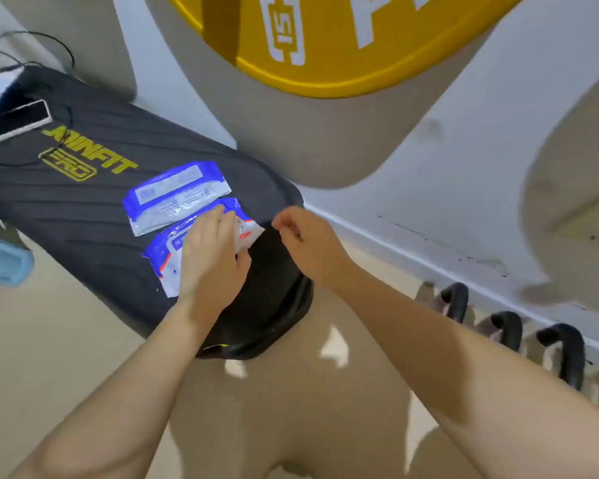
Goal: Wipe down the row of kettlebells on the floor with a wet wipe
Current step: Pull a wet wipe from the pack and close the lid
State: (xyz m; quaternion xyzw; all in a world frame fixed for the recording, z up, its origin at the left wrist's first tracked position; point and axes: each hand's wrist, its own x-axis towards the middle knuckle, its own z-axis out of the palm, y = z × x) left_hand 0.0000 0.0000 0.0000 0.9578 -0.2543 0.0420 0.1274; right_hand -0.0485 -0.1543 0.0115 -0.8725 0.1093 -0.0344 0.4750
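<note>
Two blue-and-white wet wipe packs lie on a black padded bench (pixel 83 202). My left hand (pixel 211 257) rests flat on the nearer pack (pixel 168 252), fingers straight over its top. The farther pack (pixel 173 195) lies just beyond it, untouched. My right hand (pixel 305 240) hovers just right of the nearer pack's end, its thumb and fingers curled together at the tips; whether it pinches anything is unclear. A row of kettlebells stands on the floor by the wall at the right; only their black handles (pixel 561 350) show clearly.
A yellow weight plate (pixel 325 46) hangs above against the wall. A phone (pixel 18 121) and cable lie at the bench's far end. A light blue object (pixel 0 261) sits at the left edge. A white baseboard (pixel 412 261) runs along the tan floor.
</note>
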